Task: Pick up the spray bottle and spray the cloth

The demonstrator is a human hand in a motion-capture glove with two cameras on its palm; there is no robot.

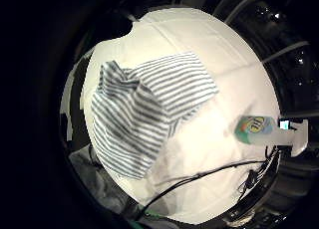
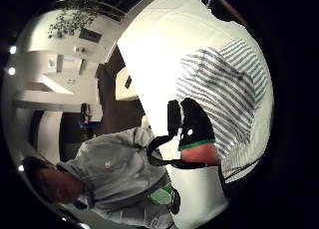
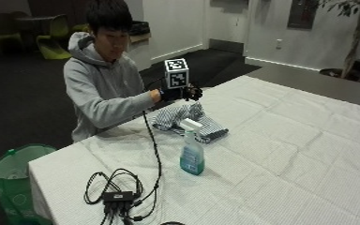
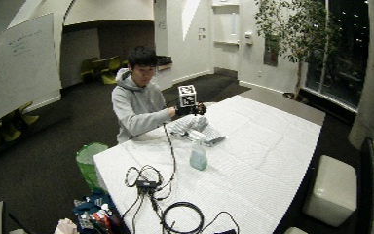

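My right hand (image 3: 181, 93) in its black glove is lifted above the table (image 3: 304, 140), over the striped cloth (image 3: 189, 121), and it holds nothing; in the outside view the fingers look a little bent and relaxed, but I cannot see each one well. The cloth lies crumpled on the white tablecloth directly under my hand. The spray bottle (image 3: 191, 151) stands upright on the table, beyond the cloth from my hand and apart from it, just beside the cloth's near edge as that camera sees it. The little finger side palm view shows what the outside view does not: the cloth (image 1: 144, 114) from above, with its grey-blue stripes and one corner pushed up into a fold, and the bottle (image 1: 259, 129) at the rim, seen from its top with a coloured label. The thumb side palm view shows the cloth (image 2: 229, 94) too, but a black part of my glove (image 2: 192, 127) covers some of it, and here the bottle is not seen. In the wide outside view, black cables with a small box (image 4: 147, 184) lie on the table further from my hand than the bottle (image 4: 198, 157), and a green bin (image 4: 91, 158) stands on the floor at the table's corner.
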